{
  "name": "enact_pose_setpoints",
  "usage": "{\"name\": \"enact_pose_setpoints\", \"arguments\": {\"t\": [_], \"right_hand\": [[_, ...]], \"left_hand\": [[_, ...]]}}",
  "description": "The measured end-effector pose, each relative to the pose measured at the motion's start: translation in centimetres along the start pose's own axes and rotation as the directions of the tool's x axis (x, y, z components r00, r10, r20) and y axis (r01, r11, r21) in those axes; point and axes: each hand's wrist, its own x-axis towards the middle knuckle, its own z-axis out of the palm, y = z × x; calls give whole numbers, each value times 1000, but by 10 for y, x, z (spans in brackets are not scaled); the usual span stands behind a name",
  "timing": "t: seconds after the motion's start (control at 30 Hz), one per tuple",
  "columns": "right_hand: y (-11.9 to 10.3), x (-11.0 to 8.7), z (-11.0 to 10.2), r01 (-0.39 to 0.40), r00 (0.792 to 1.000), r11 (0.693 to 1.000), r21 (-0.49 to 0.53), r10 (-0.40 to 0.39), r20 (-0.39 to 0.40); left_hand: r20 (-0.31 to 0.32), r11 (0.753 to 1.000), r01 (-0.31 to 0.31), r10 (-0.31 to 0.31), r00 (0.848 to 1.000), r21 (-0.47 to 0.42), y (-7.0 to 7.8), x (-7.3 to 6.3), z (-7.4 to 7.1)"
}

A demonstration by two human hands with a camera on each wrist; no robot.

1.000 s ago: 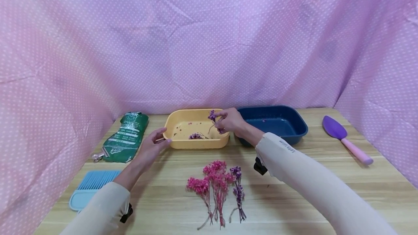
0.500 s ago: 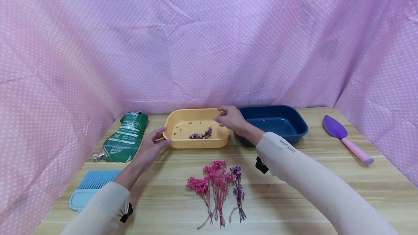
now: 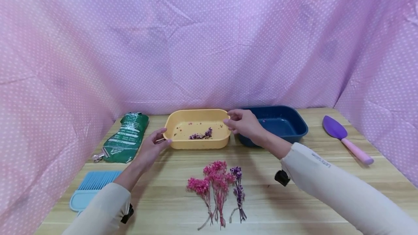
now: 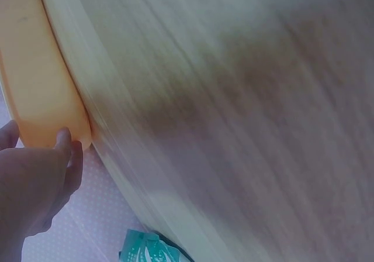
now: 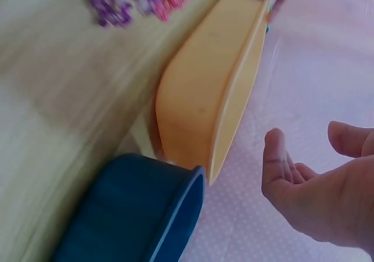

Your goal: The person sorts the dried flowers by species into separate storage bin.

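Observation:
In the head view a yellow tub (image 3: 196,144) stands at the middle back, with purple dried flower sprigs (image 3: 200,135) and a few loose bits on its floor. My left hand (image 3: 151,150) touches the tub's left end, thumb at the front wall and fingers by the rim. My right hand (image 3: 246,124) hovers over the gap between that tub and a dark blue tub (image 3: 295,139), fingers loosely bent and holding nothing. The right wrist view shows its thumb and fingers apart. Nearer lie pink dried flower bunches (image 3: 218,177) and a purple bunch (image 3: 238,190), their stems towards me.
A green bag (image 3: 125,139) with a metal clip lies at the left, and a light blue dustpan-like piece with comb teeth (image 3: 86,191) is partly under the left sleeve. A purple spatula with a pink handle (image 3: 346,139) lies at the right. Pink dotted cloth (image 3: 209,64) hangs behind.
The right hand has let go of a purple sprig, which now lies in the yellow tub, and has drawn back to the right. The left hand has stayed at the tub's end.

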Motion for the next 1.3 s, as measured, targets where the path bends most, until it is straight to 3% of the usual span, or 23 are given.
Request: {"name": "enact_pose_setpoints", "arguments": {"t": [0.43,0.87,1.3], "right_hand": [[11,-56,-7,-84,994,996,1,84,72],[24,-86,-15,-163,985,986,34,160,71],[54,-112,8,-211,974,975,70,205,95]], "left_hand": [[1,1000,0,0,1000,13,1,0,-3],[0,1000,-1,1,1000,13,1,1,-2],[2,1000,16,-16,1000,13,2,0,-1]]}}
